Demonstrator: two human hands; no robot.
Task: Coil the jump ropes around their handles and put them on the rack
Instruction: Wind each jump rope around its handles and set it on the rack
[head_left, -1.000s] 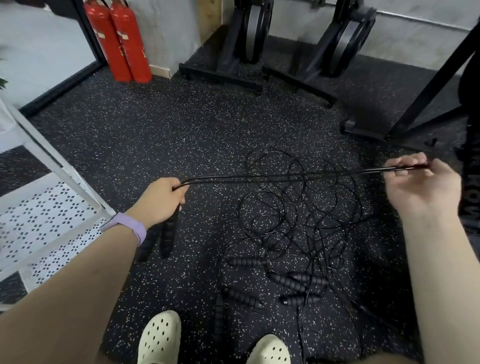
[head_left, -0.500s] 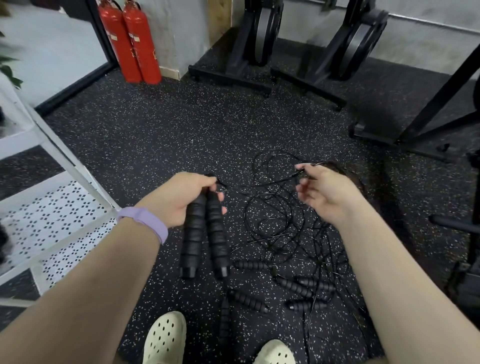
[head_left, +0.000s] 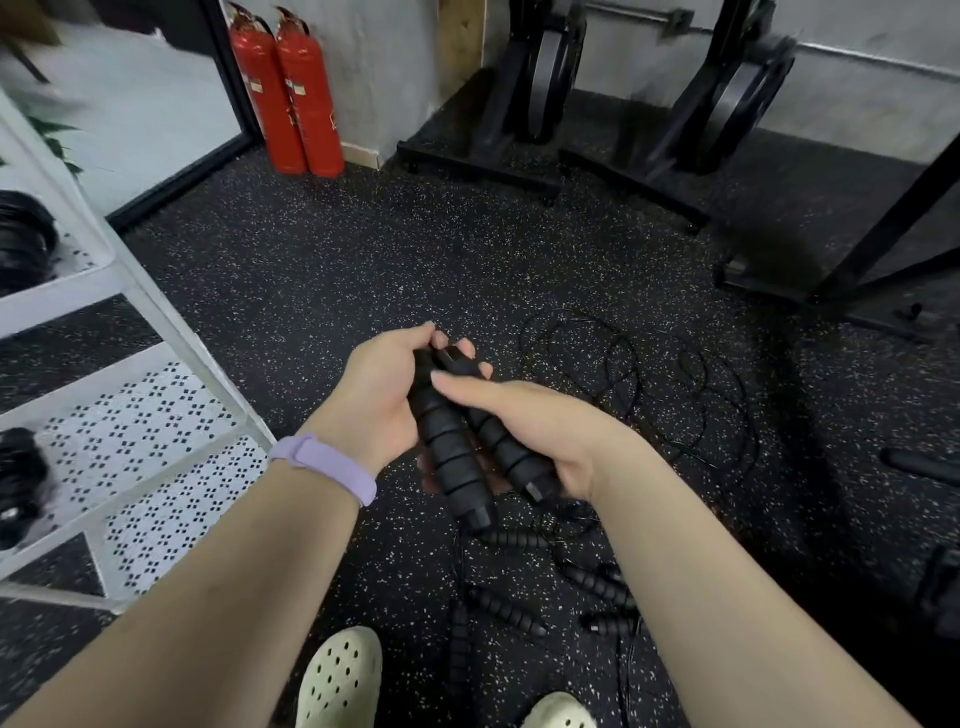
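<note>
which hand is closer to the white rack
Left. The left hand grips the pair of handles just right of the white rack; the right hand lies on their far side, farther from it.
</note>
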